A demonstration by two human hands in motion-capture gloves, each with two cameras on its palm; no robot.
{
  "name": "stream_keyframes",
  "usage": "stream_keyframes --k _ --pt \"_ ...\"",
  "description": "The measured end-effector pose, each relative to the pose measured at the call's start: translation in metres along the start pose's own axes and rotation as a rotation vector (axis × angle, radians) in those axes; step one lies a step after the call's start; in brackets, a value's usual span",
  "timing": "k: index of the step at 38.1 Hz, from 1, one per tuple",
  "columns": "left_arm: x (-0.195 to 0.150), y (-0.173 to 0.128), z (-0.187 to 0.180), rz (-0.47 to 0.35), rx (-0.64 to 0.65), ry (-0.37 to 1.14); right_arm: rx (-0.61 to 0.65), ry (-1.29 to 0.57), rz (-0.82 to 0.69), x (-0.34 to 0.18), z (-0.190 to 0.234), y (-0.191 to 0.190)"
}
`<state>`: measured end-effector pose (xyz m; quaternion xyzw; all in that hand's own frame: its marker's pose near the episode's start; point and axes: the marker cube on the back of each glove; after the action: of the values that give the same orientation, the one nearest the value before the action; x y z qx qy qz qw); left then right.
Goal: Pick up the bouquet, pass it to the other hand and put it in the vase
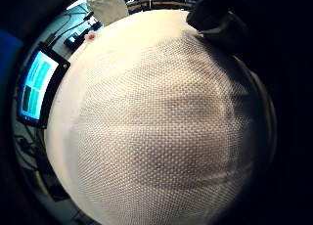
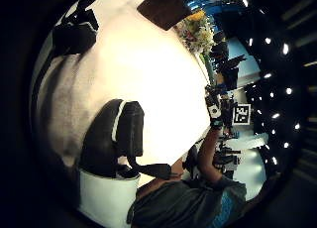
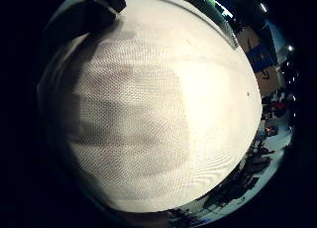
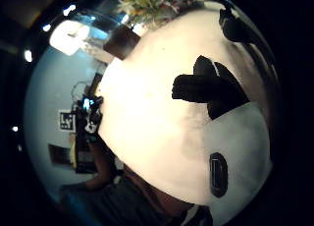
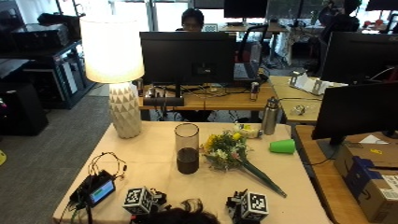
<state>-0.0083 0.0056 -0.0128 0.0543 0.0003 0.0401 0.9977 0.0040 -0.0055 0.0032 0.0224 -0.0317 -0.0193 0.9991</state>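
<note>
Outside view: a bouquet of yellow and white flowers with long green stems (image 5: 233, 156) lies flat on the cream cloth-covered table (image 5: 155, 149), blooms toward the centre, stems running toward the person's right. Just beside the blooms, on the person's left of them, stands a tall clear glass cylinder vase (image 5: 187, 148), upright, with dark material in its lower part. Vase and bouquet look near each other; whether they touch cannot be told.

Left hand (image 5: 144, 201) and right hand (image 5: 247, 206) sit low over the near table edge, well apart from the bouquet. Neither grips anything. The thumb-side palm views show black-gloved fingers (image 2: 124, 131) and (image 4: 203, 88) extended over bare cloth, relaxed, not pinching.

Also on the table: white faceted lamp with lit shade (image 5: 121, 79), green plastic cup on its side (image 5: 283, 146), small black device with blue screen (image 5: 96, 190).
</note>
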Motion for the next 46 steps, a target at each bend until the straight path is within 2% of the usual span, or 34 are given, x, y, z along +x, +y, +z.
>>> stream_keyframes --k 27,33,46 --pt "-0.005 -0.002 0.004 -0.024 0.006 -0.026 -0.011 0.027 -0.006 0.002 0.0 0.0" --pt "0.002 -0.001 -0.001 -0.012 0.014 -0.006 -0.01 0.02 -0.005 0.002 0.0 0.0" --pt "-0.006 -0.004 0.006 -0.01 0.015 -0.022 -0.005 0.008 -0.008 0.0 -0.001 -0.001"
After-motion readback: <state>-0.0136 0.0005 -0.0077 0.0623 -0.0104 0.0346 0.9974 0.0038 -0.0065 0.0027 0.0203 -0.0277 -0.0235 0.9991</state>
